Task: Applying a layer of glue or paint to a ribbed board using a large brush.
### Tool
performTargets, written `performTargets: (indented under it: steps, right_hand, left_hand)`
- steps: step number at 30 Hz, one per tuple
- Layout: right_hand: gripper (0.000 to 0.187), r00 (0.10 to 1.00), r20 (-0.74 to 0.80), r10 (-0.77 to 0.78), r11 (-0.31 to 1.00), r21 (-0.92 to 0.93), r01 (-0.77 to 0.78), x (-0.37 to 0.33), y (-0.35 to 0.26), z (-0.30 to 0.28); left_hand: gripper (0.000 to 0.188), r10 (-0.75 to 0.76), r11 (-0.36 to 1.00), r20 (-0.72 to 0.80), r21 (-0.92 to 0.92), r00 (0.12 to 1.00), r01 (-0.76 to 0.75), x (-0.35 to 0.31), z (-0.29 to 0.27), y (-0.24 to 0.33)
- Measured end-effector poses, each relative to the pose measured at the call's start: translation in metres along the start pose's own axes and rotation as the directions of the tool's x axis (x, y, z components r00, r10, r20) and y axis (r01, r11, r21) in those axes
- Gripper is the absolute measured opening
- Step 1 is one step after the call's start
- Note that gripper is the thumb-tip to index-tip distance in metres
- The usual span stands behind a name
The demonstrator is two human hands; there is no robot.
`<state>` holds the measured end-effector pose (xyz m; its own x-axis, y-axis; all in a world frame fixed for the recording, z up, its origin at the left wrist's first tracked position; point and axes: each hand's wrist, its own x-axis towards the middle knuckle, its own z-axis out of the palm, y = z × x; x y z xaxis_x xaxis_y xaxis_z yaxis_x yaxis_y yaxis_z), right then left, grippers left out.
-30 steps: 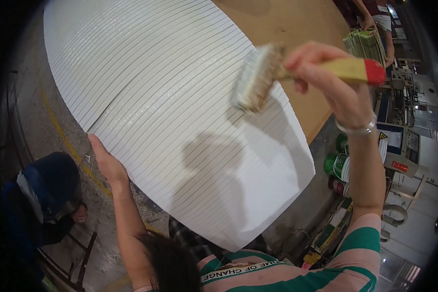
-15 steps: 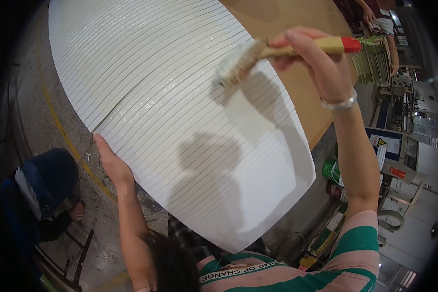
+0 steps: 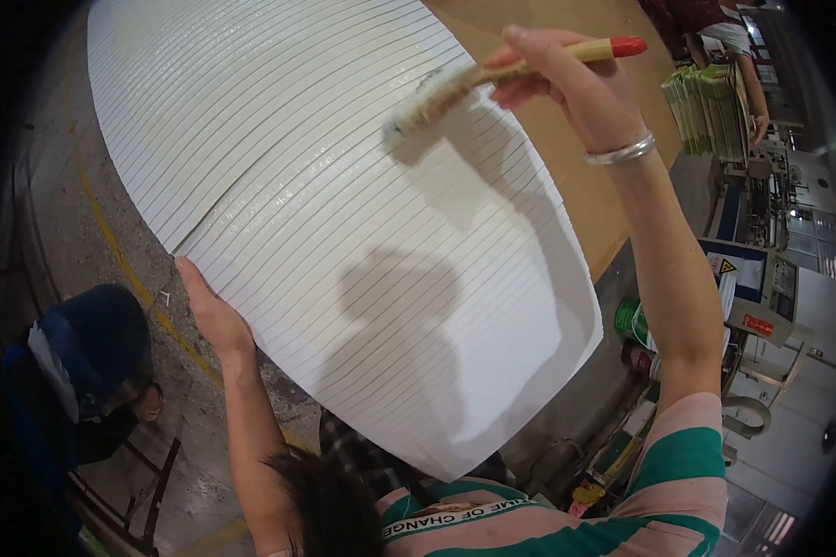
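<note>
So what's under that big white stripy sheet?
A brown board shows past the far edge of the white sheet. Grey floor shows to the left. Whatever lies directly beneath the sheet is covered and cannot be seen.

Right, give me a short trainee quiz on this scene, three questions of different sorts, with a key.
1. True or false: the right hand holds a brush with a red-tipped handle.
2. Multiple choice: where is the left hand? A) on the brush; B) at the left edge of the white lined sheet; C) on the green stack.
3. Fill in: the brush bristles are over the ____ lined sheet.

Key: 1 true; 2 B; 3 white.
</note>
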<state>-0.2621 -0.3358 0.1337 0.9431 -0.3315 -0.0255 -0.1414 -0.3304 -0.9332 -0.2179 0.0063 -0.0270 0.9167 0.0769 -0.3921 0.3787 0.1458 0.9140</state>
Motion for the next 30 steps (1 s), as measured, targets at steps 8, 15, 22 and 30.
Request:
performTargets:
  steps: [8, 15, 22, 30]
  right_hand:
    - [0.035, 0.998, 0.001, -0.069, 0.995, -0.075, 0.069, -0.011, -0.014, -0.013]
    - [0.038, 0.988, 0.044, 0.145, 0.973, -0.186, -0.135, -0.022, -0.012, -0.014]
    - [0.037, 0.999, 0.021, -0.046, 0.996, -0.075, 0.048, -0.013, -0.008, -0.006]
    - [0.036, 0.994, 0.051, 0.099, 0.988, -0.125, -0.092, -0.05, -0.023, -0.02]
  left_hand:
    - [0.062, 0.001, 1.0, 0.022, -0.018, 1.0, 0.0, -0.002, 0.005, -0.001]
    - [0.063, 0.013, 0.999, 0.062, -0.051, 0.998, -0.01, 0.0, 0.001, 0.001]
    - [0.062, 0.01, 1.0, 0.031, -0.008, 0.999, -0.01, 0.0, -0.002, 0.004]
    - [0.062, 0.028, 0.999, 0.046, 0.025, 0.999, -0.029, 0.001, 0.0, 0.0]
